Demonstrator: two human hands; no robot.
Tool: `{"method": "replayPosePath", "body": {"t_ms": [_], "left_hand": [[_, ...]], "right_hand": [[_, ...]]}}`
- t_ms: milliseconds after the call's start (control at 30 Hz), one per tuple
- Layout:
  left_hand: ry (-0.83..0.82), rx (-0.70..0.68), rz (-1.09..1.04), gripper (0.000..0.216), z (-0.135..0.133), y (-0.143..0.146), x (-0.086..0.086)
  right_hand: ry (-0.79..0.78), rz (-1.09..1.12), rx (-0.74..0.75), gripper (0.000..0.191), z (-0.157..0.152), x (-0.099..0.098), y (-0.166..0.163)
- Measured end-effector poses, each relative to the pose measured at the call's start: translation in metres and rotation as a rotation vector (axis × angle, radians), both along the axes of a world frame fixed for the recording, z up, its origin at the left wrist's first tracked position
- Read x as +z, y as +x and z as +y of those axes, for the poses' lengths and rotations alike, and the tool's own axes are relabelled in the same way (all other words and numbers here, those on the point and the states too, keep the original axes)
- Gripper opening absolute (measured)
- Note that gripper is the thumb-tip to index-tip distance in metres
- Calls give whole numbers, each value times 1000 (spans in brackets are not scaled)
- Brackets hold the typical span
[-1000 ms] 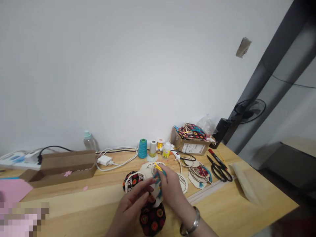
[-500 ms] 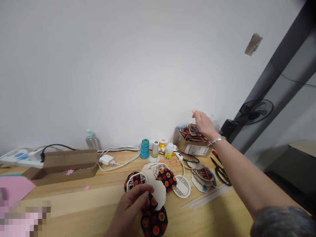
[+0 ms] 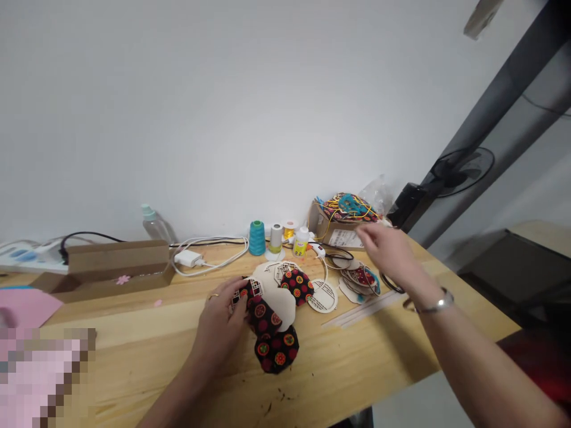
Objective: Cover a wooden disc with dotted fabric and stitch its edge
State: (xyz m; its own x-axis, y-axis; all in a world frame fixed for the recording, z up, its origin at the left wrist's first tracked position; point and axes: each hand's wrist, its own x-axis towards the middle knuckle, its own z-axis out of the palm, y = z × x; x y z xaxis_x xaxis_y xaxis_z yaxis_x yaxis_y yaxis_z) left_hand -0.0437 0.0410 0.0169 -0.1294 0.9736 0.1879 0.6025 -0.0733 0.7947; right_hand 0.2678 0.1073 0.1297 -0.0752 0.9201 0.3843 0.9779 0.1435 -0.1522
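Note:
My left hand [image 3: 225, 315], a ring on one finger, is closed at the left edge of a lattice-cut piece [image 3: 255, 288] backed with dark flowered fabric. By its fingertips lies a flowered fabric piece [image 3: 264, 315], overlapping a plain pale disc [image 3: 282, 306]. A round flowered piece [image 3: 277, 352] is just below, and another flowered piece [image 3: 297, 285] sits to the right on pale lattice. My right hand [image 3: 386, 249], with a silver bracelet, hovers in front of the cardboard box [image 3: 348, 238]. Its fingers are curled together, with nothing visible in them.
Teal thread [image 3: 257, 238], a white spool [image 3: 276, 239] and a glue bottle [image 3: 300, 242] stand along the wall. A stack of lattice pieces [image 3: 360, 280] lies at right. Flowered fabric and teal and yellow cords [image 3: 350, 205] fill the box. An open carton [image 3: 116, 264] stands left.
My right hand has come down from above the box towards the table, uncovering the teal and yellow cords. My left hand has shifted left onto the lattice-cut piece. The view has tilted.

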Motion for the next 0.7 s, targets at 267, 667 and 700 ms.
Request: {"method": "replayPosePath", "body": {"t_ms": [267, 667, 700], "left_hand": [[-119, -17, 327, 61, 1, 6, -10], [-129, -137, 516, 59, -14, 24, -12], [-124, -140, 519, 58, -15, 24, -12]], "right_hand": [[-167, 7, -143, 45, -32, -82, 40], [-201, 241, -50, 16, -40, -95, 54], [-199, 269, -39, 18, -41, -94, 55]]}}
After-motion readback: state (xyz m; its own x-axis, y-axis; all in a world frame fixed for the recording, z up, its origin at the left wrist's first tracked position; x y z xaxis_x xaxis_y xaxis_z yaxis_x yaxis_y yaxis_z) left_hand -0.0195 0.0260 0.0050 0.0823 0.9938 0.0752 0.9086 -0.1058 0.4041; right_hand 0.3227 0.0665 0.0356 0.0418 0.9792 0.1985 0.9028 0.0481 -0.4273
